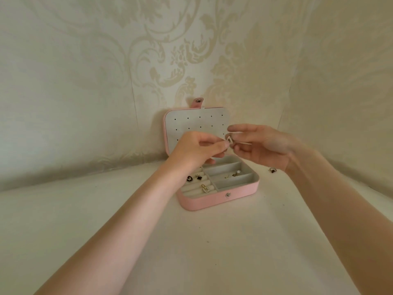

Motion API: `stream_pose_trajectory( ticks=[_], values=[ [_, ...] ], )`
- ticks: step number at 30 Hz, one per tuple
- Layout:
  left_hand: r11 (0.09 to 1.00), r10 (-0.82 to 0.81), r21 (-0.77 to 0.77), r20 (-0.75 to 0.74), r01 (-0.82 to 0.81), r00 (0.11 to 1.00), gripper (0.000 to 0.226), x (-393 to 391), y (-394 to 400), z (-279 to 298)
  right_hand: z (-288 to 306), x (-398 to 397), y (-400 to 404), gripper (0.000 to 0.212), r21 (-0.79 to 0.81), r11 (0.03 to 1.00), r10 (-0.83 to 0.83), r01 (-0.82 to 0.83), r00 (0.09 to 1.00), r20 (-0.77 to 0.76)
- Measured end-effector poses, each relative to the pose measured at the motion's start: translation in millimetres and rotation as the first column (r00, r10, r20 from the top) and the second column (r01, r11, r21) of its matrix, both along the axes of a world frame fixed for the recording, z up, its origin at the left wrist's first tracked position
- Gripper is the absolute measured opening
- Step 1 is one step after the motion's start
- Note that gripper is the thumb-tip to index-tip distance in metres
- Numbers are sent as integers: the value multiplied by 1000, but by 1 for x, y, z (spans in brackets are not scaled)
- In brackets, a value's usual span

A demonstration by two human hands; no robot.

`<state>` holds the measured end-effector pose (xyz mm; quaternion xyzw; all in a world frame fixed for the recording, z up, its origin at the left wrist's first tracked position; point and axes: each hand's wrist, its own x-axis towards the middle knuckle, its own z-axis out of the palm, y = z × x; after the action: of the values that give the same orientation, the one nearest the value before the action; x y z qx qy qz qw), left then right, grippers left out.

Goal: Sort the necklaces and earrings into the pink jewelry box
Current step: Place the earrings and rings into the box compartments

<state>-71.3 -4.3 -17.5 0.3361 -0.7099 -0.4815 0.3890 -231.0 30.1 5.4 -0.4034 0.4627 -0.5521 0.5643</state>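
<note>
The pink box (212, 201) stands open, lid upright, earrings (198, 177) on its ring rolls. A small white earring (228, 139) hangs above it, pinched.

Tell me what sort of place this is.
Most likely a room in a home, perhaps a bedroom. The signs: cream damask-patterned wallpaper meeting in a corner, a plain white surface set against it, and an open pink jewelry box of personal pieces being sorted by hand.
</note>
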Motion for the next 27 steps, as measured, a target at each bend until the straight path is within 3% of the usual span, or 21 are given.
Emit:
stream_pose_trajectory(
  ticks=[6,9,15,20,22,27],
  values=[
    [997,52,52,40,-54,998,8,9,-1,2,-4,11,2,19,3,999,43,-43,998,-54],
    [997,61,38,84,-65,995,8,18,-4,3,-2,17,1,13,-50,999,10,-19,984,-175],
    [996,50,-87,271,-27,961,5,47,-7,-3,-4,41,0,7,-99,984,49,-146,766,-641],
    [999,-30,-34,305,43,952,7,69,-11,-3,-13,54,-8,5,-105,977,60,-183,716,-695],
    [999,33,-28,302,-25,953,7,74,-18,-6,-12,54,-14,5,-99,979,60,-181,711,-701],
    [978,197,-3,353,-209,915,16,70,-29,-26,-10,59,-34,11,67,962,213,-266,572,-792]
  ],
)
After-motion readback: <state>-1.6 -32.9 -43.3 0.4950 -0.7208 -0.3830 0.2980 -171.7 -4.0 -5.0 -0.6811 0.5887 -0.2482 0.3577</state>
